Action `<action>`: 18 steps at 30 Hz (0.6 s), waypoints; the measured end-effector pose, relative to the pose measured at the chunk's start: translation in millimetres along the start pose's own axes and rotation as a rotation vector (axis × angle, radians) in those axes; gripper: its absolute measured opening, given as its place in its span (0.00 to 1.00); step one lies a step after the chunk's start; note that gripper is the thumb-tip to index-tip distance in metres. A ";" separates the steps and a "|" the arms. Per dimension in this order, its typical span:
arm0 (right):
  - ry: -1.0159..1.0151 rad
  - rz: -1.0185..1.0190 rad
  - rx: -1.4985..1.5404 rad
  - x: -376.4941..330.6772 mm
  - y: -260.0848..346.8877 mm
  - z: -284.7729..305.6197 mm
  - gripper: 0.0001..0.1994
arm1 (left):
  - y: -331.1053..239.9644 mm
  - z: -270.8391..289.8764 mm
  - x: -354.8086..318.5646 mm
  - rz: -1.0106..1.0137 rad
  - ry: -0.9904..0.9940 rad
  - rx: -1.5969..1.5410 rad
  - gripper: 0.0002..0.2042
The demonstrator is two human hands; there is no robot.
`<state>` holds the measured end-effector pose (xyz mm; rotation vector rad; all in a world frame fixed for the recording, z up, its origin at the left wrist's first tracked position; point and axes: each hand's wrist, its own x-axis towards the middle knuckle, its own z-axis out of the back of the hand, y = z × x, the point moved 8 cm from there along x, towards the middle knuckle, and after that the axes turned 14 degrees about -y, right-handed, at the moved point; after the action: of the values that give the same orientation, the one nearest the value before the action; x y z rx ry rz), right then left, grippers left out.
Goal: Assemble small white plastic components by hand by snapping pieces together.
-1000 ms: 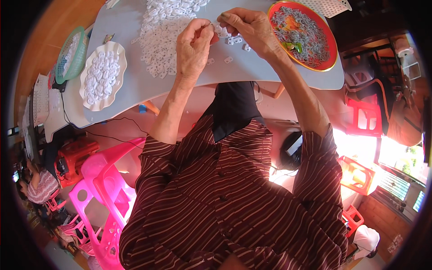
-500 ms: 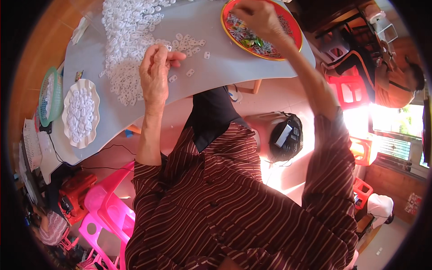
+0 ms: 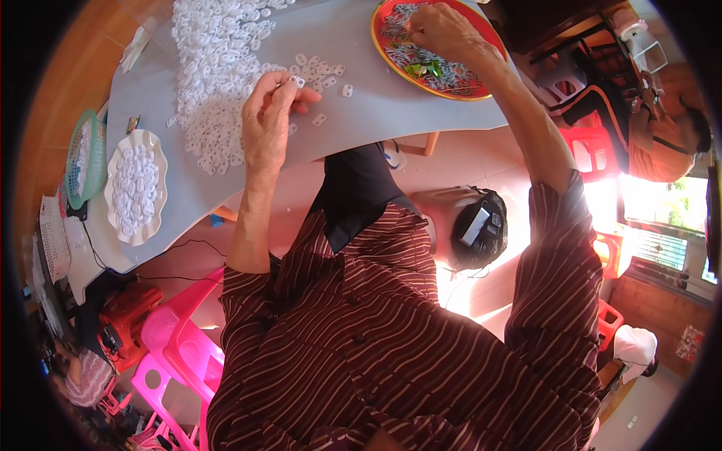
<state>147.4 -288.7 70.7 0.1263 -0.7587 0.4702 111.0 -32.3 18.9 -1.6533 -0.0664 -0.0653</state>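
Between the thumb and forefinger of my left hand [image 3: 267,124] is a small white plastic piece [image 3: 298,81] with holes in it, held above the grey table. My right hand [image 3: 447,34] reaches into a red round tray [image 3: 487,46] with a yellow rim, its fingers bent together at the heap of thin grey metal pieces [image 3: 406,54]; what they pinch, if anything, is hidden. A large pile of similar white plastic pieces [image 3: 207,64] spreads beyond my left hand, and several loose ones [image 3: 319,120] lie to its right.
At the left, a scalloped white dish [image 3: 160,184] holds more white pieces beside a green basket [image 3: 96,161]. A pink plastic chair [image 3: 180,331] stands below the table's left edge. On the floor is a bin with a black bag [image 3: 489,248]. Another person [image 3: 669,143] sits far right.
My right hand has come down into the metal pieces in the tray. My left hand has shifted slightly to the right, still holding the white piece.
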 end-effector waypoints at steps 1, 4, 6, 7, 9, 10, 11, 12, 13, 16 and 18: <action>-0.284 0.195 0.144 -4.7 7.0 23.9 0.05 | -1.0 -4.1 0.7 -0.002 0.004 0.000 0.10; 0.157 -0.431 0.087 10.3 -2.1 14.6 0.07 | 1.9 3.0 0.3 -0.005 -0.025 -0.007 0.09; 0.040 -0.389 0.198 22.4 27.4 33.3 0.07 | -4.8 -1.5 -1.7 -0.056 0.008 0.023 0.07; 0.025 -0.513 0.316 26.3 39.6 34.9 0.07 | -5.1 -0.2 -3.1 -0.065 0.022 0.042 0.09; -0.037 -0.603 0.565 24.0 49.0 24.3 0.06 | -8.2 -3.6 -3.6 -0.085 0.029 0.033 0.08; -0.035 -0.603 0.574 20.8 59.0 18.8 0.06 | -9.9 -4.5 -3.5 -0.106 0.038 0.022 0.07; -0.008 -0.702 0.742 16.4 75.3 8.5 0.05 | -6.1 -1.5 -2.3 -0.102 0.031 0.008 0.07; 0.015 -0.807 0.908 10.5 88.3 -1.9 0.09 | -4.3 -1.5 -1.4 -0.099 0.029 0.016 0.07; 0.016 -0.896 1.040 4.0 98.6 -14.1 0.08 | -3.5 -2.0 -1.2 -0.094 0.039 -0.016 0.07; -0.018 -1.075 1.419 -14.2 119.4 -40.3 0.06 | 3.1 -4.9 2.3 -0.097 0.048 -0.051 0.05; -0.047 -1.101 1.445 -19.9 128.7 -49.2 0.05 | 4.1 -2.5 2.2 -0.100 0.032 -0.044 0.04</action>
<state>107.6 -168.0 14.0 1.8006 -0.1665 -0.1420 113.6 -35.1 15.2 -1.6920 -0.1241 -0.1704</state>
